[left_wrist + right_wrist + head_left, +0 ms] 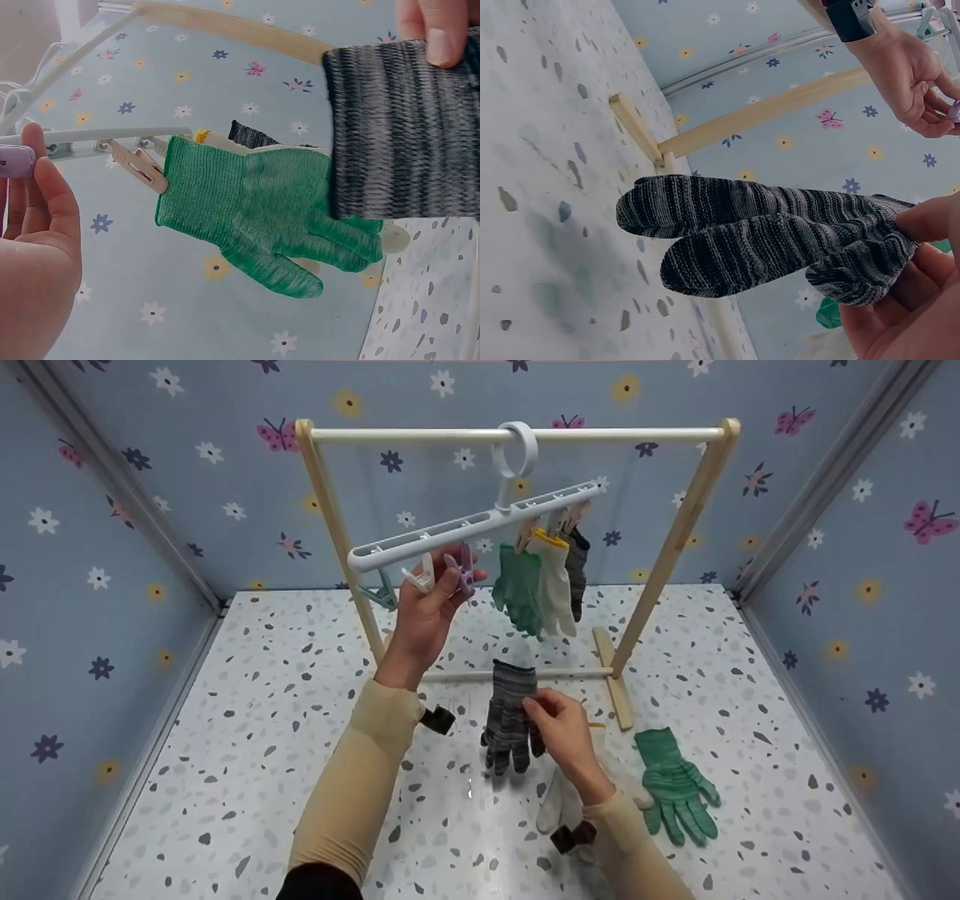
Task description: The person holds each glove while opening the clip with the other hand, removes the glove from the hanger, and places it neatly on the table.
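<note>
My left hand (429, 619) pinches a purple clothespin (463, 570) that hangs under the white hanger (427, 540). Beside it dangle a white clothespin (421, 574) and a teal clothespin (381, 591), neither with a glove in it. In my right hand (562, 731), thumb and fingers pinch the edge of a grey-and-black striped glove (511, 716), cuff up and fingers hanging down. The left wrist view shows its cuff (405, 131) near the clipped green glove (240, 195); its fingers (735, 251) fill the middle of the right wrist view.
On the hanger's right half, pinkish clothespins (525, 532) hold the green glove, a white glove (553, 585) and another striped glove (576, 574). The hanger tilts on a rack's rail (622, 435). A green glove (677, 787) and white gloves (559, 802) lie on the speckled surface (247, 780).
</note>
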A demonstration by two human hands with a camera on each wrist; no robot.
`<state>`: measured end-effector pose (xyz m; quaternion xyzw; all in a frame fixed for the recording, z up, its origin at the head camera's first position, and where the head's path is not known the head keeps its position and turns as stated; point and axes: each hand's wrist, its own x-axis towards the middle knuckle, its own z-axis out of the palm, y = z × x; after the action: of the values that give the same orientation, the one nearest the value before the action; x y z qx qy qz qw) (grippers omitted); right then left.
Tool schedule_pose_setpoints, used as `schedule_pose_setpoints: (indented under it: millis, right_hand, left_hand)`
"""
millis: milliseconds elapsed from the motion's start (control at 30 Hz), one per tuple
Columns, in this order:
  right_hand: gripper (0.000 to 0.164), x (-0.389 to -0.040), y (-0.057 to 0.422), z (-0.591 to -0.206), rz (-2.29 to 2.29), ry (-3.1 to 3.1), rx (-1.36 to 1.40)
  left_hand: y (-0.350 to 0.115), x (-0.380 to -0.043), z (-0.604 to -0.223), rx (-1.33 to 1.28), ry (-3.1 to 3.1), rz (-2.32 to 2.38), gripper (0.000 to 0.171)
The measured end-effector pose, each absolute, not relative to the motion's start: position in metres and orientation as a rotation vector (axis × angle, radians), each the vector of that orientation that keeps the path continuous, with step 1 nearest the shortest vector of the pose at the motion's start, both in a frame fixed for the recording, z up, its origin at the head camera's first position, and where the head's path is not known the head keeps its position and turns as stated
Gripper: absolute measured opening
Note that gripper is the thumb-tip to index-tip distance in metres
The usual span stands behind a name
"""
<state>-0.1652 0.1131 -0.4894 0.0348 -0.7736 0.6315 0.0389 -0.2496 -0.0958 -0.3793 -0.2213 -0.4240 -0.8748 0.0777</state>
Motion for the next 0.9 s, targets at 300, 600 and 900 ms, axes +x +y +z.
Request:
schedule_pose_setpoints:
  millis: [300,600,900]
  right_hand:
    - [0.011,-0.155,0.118,-0.501,1.956,-2.429,0.087]
    - [0.013,-0.139,0.122,-0.508,2.12,-2.478,0.174]
    - [0.015,-0.135,0.126,-0.519,2.39,-2.483,0.178]
  left_hand:
    - [-0.094,-0.249,-0.38,-0.655,-1.26,-2.645,0.046]
    - [-0.095,-0.249,-0.381,-0.626,-1.268,-2.647,0.048]
    - [-0.096,-0.248,-0.381,-0.62,-1.269,-2.647,0.047]
